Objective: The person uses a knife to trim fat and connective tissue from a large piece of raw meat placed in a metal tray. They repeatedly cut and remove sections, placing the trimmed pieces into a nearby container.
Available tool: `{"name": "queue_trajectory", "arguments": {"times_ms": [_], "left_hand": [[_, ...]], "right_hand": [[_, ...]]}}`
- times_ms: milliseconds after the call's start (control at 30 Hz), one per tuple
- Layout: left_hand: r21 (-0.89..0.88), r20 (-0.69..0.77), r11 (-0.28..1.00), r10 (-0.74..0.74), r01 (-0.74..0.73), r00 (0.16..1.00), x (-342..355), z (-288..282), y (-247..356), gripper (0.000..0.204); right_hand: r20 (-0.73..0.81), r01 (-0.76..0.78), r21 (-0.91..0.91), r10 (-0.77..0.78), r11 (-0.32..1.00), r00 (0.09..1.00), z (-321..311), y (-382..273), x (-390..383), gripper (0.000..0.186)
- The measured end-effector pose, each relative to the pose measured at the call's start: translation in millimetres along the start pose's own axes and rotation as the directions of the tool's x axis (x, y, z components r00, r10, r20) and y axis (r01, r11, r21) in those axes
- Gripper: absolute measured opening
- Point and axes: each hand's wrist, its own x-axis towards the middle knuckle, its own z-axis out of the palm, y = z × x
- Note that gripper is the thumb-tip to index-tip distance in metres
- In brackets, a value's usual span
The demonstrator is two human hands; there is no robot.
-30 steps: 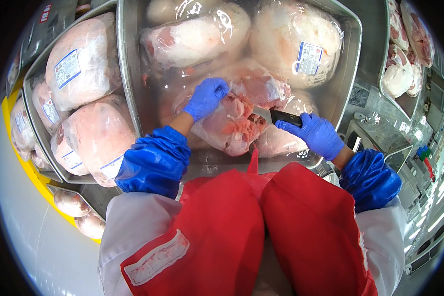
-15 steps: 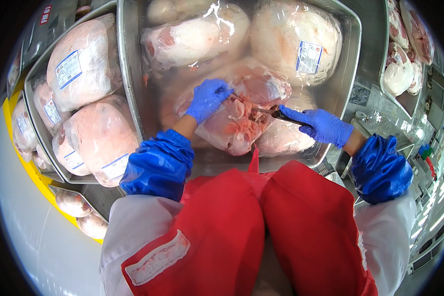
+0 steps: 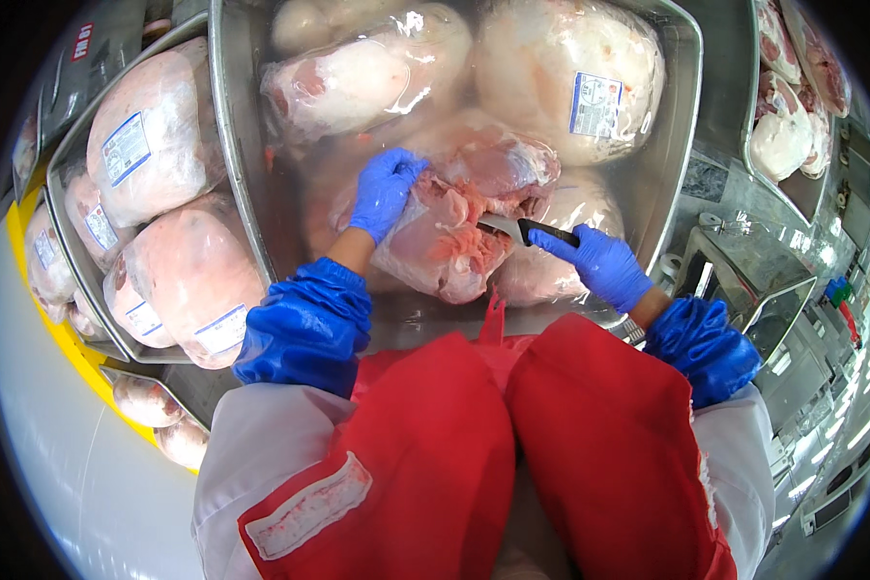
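Observation:
A raw cut of meat (image 3: 435, 242), split with red ragged flesh showing, lies on bagged pieces in the middle steel tub (image 3: 688, 116). My left hand (image 3: 385, 193), in a blue glove, has its fingers curled on the upper left of the cut, gripping it. My right hand (image 3: 599, 261), also gloved, is closed round the black handle of a knife (image 3: 534, 232). The blade points left and lies at the red flesh in the cut's opening, its tip partly hidden. Behind these are large bagged pale pieces of meat (image 3: 551, 58) under clear plastic, one with a label.
A left tub (image 3: 217, 97) holds several labelled bagged pieces (image 3: 145, 126). A lower tray (image 3: 184, 391) with more meat stands by the yellow-edged floor. A tray of meat (image 3: 783, 135) is at the back right, above steel equipment (image 3: 744, 290).
The knife has moved left from beside the cut, its blade now at the red flesh. My right hand has come lower and inward since half a second ago. My left hand has shifted slightly leftward.

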Motion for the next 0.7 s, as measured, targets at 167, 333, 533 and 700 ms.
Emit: {"name": "queue_trajectory", "arguments": {"times_ms": [167,333,533,700], "left_hand": [[-0.214,0.007,0.954,-0.211,0.208,0.977,-9,-4,14,0.012],[-0.223,-0.061,0.963,-0.172,0.154,0.983,-11,-2,8,0.01],[-0.337,-0.102,0.929,-0.198,0.154,0.975,-14,-3,12,0.009],[-0.421,-0.127,0.898,-0.2,0.13,0.972,-15,-4,10,0.01]], "right_hand": [[0.377,-0.259,0.684,-0.026,0.682,0.926,-74,-3,11,0.072],[0.648,-0.568,0.702,-0.056,0.429,0.759,-88,2,43,0.073],[0.108,-0.057,0.647,-0.017,0.76,0.994,-4,-33,41,0.075],[0.091,-0.115,0.309,0.091,0.944,0.992,7,-50,37,0.077]]}}
